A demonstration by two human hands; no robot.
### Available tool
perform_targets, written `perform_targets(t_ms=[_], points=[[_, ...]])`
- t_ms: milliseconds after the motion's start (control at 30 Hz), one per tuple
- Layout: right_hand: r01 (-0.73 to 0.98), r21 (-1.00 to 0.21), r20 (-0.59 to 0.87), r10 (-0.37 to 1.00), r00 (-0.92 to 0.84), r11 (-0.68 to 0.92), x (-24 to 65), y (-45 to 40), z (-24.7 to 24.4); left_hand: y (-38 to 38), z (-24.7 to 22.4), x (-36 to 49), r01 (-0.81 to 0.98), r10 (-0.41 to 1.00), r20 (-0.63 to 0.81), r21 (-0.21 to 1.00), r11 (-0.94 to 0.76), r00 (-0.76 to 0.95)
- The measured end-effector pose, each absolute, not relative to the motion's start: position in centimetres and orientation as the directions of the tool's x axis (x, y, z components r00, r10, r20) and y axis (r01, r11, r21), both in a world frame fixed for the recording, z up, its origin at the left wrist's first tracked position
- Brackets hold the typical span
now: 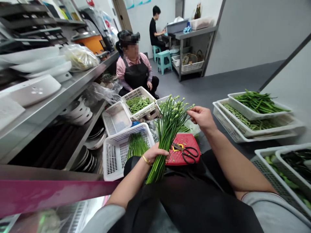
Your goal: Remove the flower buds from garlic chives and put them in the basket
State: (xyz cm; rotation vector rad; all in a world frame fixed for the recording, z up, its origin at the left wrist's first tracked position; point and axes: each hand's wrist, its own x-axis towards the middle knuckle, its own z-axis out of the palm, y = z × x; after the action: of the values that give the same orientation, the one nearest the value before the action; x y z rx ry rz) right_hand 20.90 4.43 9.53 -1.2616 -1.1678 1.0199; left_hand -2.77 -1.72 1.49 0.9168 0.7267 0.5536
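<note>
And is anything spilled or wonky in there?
A bit: loose green scraps dot the red plastic surface around the scissors, beside the held bunch of green stems, so it looks messy. In the farther stack on the right, the top white basket sits off-centre. I can't see anything broken.

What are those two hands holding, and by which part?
The left hand grips a bunch of budded green stems around their lower part; the right hand is at the budded tips, apparently pinching one.

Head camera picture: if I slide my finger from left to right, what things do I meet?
Plastic bag on the shelf → left hand → right hand → long green vegetables.
</note>
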Motion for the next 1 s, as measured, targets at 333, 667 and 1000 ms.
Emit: perform_targets(t_ms=[333,667,1000], points=[[0.588,-0.722,0.547,0.821,0.162,0.365,19.4,-1.4,11.0,-2.2,2.4,-1.9,-0.081,0.76,-0.355,0.88,0.469,0.544],[0.623,-0.715,0.395,0.918,-0.013,0.316,19.4,0.7,10.2,-2.5,2.8,-1.6,0.01,0.807,-0.328,0.928,0.372,0.491],[0.452,-0.877,0.19,0.982,0.015,0.163,22.7,1.7,11.5,-2.1,2.1,-2.5,0.053,0.713,-0.336,0.92,0.388,0.615]])
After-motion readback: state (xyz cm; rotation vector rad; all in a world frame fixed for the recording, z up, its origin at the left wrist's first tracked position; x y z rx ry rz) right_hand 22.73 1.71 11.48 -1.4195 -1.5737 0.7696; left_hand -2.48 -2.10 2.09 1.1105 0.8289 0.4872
